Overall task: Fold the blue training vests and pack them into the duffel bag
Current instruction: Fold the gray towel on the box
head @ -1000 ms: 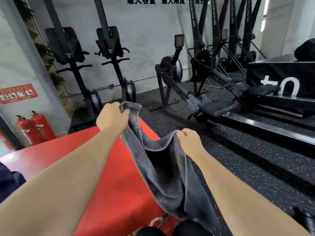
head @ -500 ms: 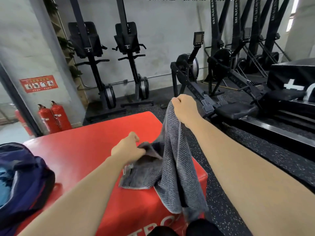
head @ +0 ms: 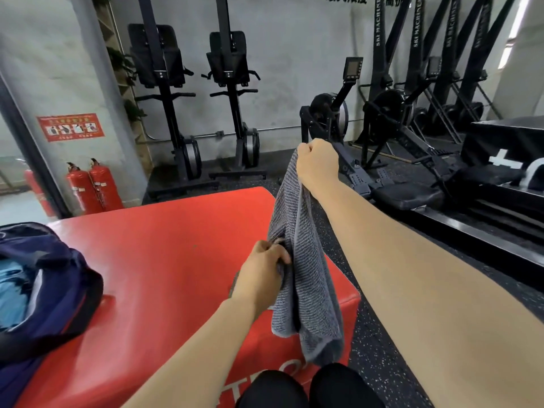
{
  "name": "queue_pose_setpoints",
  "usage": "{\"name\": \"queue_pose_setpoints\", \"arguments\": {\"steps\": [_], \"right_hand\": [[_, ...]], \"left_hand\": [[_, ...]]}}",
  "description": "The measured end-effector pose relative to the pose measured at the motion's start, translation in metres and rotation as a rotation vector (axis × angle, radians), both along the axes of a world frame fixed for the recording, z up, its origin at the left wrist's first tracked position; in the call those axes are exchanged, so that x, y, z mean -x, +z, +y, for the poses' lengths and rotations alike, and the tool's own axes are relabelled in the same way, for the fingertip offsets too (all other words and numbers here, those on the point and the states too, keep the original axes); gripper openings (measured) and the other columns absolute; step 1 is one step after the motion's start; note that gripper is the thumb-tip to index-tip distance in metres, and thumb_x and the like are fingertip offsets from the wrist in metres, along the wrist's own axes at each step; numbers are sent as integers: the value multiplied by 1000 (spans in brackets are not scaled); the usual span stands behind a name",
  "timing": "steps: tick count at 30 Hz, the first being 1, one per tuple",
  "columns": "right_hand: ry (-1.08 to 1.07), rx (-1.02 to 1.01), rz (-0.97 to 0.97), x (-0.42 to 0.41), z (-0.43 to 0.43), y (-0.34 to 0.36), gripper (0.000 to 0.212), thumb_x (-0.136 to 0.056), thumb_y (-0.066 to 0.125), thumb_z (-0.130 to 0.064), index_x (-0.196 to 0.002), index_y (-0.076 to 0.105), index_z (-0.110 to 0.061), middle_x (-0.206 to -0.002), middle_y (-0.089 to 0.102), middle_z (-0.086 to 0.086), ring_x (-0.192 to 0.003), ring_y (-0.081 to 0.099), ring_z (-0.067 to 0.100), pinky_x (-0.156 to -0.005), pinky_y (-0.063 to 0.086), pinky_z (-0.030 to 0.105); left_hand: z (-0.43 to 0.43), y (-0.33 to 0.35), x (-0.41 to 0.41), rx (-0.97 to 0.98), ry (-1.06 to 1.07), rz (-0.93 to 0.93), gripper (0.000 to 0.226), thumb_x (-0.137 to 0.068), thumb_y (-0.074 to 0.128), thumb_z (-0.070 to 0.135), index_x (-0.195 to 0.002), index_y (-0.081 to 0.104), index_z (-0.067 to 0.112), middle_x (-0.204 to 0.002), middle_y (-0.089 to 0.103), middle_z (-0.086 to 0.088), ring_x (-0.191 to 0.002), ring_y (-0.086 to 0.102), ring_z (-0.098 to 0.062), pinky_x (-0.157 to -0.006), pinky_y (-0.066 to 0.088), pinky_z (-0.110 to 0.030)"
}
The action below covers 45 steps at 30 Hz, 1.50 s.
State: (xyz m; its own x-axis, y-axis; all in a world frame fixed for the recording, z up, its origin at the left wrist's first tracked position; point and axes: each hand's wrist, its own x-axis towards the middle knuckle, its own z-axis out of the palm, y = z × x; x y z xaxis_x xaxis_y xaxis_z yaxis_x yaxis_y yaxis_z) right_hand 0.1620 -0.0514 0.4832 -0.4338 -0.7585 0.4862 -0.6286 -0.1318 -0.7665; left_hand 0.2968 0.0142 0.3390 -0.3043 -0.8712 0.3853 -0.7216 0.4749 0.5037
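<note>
A grey ribbed towel [head: 306, 278] hangs over the right corner of the red padded box [head: 164, 260]. My right hand [head: 318, 163] grips its top end, raised high. Lower down, my left hand [head: 262, 269] pinches the towel's left edge about halfway along. The towel's bottom end dangles past the box's front edge. At the far left on the box lies the open navy duffel bag [head: 56, 293], with light blue fabric [head: 13, 298] showing inside it.
Two red fire extinguishers [head: 94, 187] stand against the wall at the left. Black ski machines [head: 229, 92] and rowing machines [head: 391, 160] line the back and right. A black box [head: 500, 148] stands at the right on the speckled rubber floor.
The towel no longer rests on the box; it now hangs straight from my raised right hand. My left hand has slid to the towel's middle edge. The view has turned left, showing more of the bag.
</note>
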Motion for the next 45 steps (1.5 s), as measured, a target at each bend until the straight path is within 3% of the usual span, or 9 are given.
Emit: {"name": "queue_pose_setpoints", "arguments": {"steps": [4, 9, 13, 16, 19, 24, 29, 34, 45], "right_hand": [[8, 2, 86, -11, 6, 4, 27, -102, 37, -21, -81, 43, -5, -67, 39, 0, -72, 43, 25, -59, 25, 33], [-10, 4, 120, -11, 10, 6, 26, -102, 36, -21, -83, 44, -6, -77, 47, 6, -77, 45, 27, -65, 28, 32], [-7, -22, 106, -14, 9, 5, 28, -102, 36, -21, -80, 44, -7, -76, 46, 5, -78, 46, 27, -66, 29, 31], [0, -37, 111, -20, 9, 6, 36, -102, 35, -21, -67, 33, -13, -69, 39, 1, -78, 44, 28, -66, 28, 32], [-13, -32, 102, -20, 10, 8, 32, -102, 35, -20, -72, 37, -10, -74, 43, 4, -79, 43, 28, -66, 27, 32], [-106, -3, 50, -1, 14, 9, 29, -103, 33, -20, -79, 40, -8, -76, 46, 3, -83, 49, 29, -67, 28, 32], [-215, -22, -84, 14, 13, -6, 28, -104, 36, -23, -110, 54, -2, -112, 62, 17, -102, 61, 34, -75, 43, 36], [-251, -67, -109, 8, 15, -13, 28, -105, 34, -21, -114, 53, -2, -121, 60, 20, -111, 56, 35, -74, 36, 35], [-224, -297, 299, 17, 19, -56, 17, -99, 49, -15, -109, 55, -2, -114, 62, 19, -106, 60, 38, -80, 47, 40]], "left_hand": [[-3, 2, 14, -259, 28, 66, 42, -78, 41, 12, -107, 69, 23, -106, 49, -5, -96, 54, -32, -96, 46, -44], [6, 1, 11, -371, 41, -109, 13, -74, 64, 38, -83, 67, 30, -105, 49, 3, -101, 48, -19, -109, 19, -51], [13, -4, 3, -374, 2, -169, 47, -81, 67, 33, -125, 51, 36, -108, 33, 2, -93, 34, -16, -107, 22, -40], [13, -2, 4, -423, -66, -84, 52, -83, 67, 26, -129, 45, 36, -104, 32, 1, -87, 35, -16, -96, 26, -34], [9, 1, -4, -412, -83, -252, 25, -79, 70, 43, -95, 61, 28, -100, 39, 5, -94, 37, -15, -102, 21, -40], [-6, 3, -53, -249, 37, -557, 47, -79, 61, 63, -62, 46, 21, -75, 46, 12, -86, 43, -12, -80, 27, -35], [-20, 31, -118, -116, 219, -286, 41, -59, 37, 69, -61, 56, 33, -67, 51, 8, -80, 54, -13, -73, 28, -31], [-28, 85, -162, -1, 281, 249, 28, -79, 71, 29, -57, 62, 14, -52, 52, 7, -58, 46, -16, -62, 38, -32], [-43, 94, -183, 39, 271, 196, 17, -86, 72, 26, -74, 71, 15, -69, 67, -5, -67, 58, -19, -65, 45, -32]]}}
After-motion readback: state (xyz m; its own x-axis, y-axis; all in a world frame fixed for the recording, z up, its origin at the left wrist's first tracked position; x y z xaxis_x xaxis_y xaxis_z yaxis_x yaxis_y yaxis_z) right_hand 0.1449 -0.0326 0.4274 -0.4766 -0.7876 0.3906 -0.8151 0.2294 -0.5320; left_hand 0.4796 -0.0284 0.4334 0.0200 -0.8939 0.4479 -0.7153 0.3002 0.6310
